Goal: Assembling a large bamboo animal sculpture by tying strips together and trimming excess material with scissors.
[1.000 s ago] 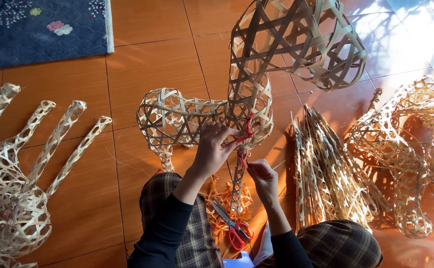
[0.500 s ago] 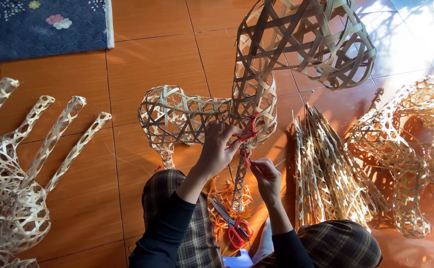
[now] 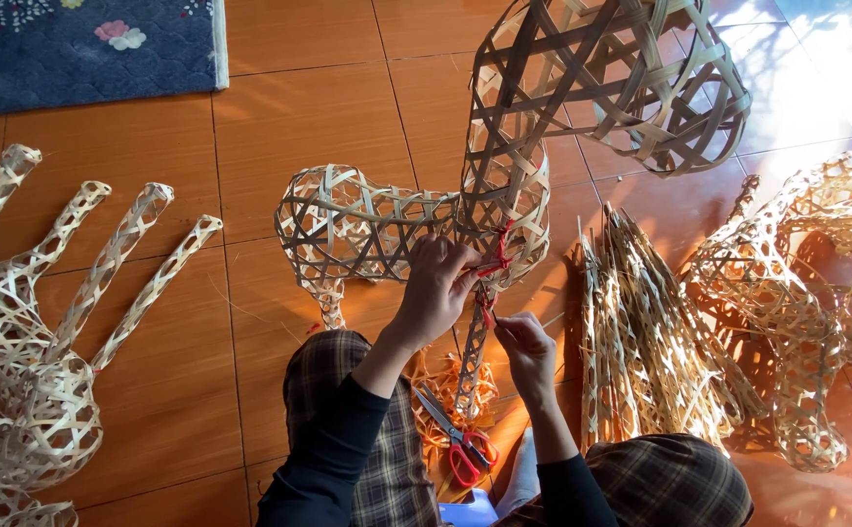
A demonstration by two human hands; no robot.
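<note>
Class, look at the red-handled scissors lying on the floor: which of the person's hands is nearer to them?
Right. The right hand pinches red cord just above the scissors; the left hand sits higher, pressed against the woven bamboo figure.

Strong daylight enters from the upper right, where the tiled floor (image 3: 835, 59) is washed almost white by glare. The rest of the orange floor is bright and warm in colour. The woven bamboo figure (image 3: 504, 195) throws dark shadows toward the lower left, and the bundle of bamboo pieces (image 3: 640, 332) has deep shadows between its strips. The picture is sharp in the middle; both hands show no motion blur. The woven shapes at the left edge (image 3: 26, 371) look a little stretched.
</note>
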